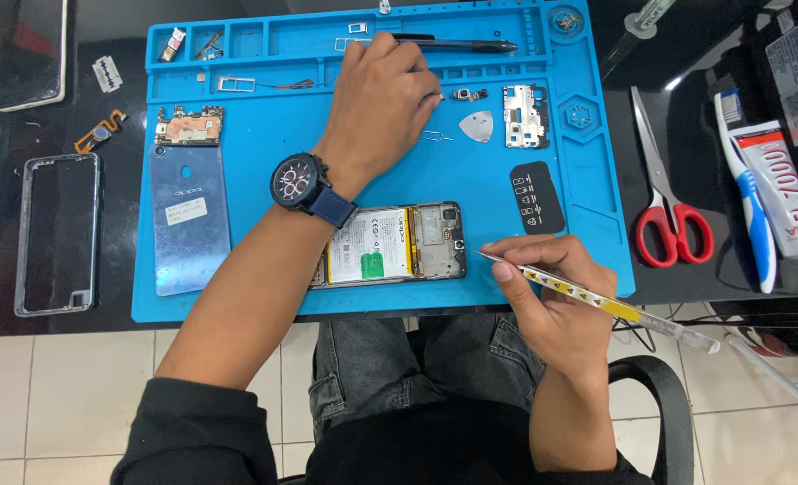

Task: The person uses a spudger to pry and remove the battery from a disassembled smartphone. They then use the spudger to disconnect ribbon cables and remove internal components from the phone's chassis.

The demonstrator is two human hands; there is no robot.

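Observation:
My left hand (385,103), with a dark watch on the wrist, reaches across the blue work mat (264,166) to its far middle, fingers curled down near a small camera part (469,93); what it pinches is hidden. My right hand (552,296) holds yellow-handled tweezers (597,301) at the mat's near right edge, their tip pointing left toward an opened phone (390,244) with its battery exposed. A blue back cover (189,216) and a circuit board (189,125) lie on the mat's left side.
On the mat are a metal pick (476,126), a metal shield plate (525,115), a black sticker (536,198) and a black pen (457,42). Red scissors (669,202), a toothbrush (748,193) and a glue tube (785,198) lie right. A phone frame (57,233) lies left.

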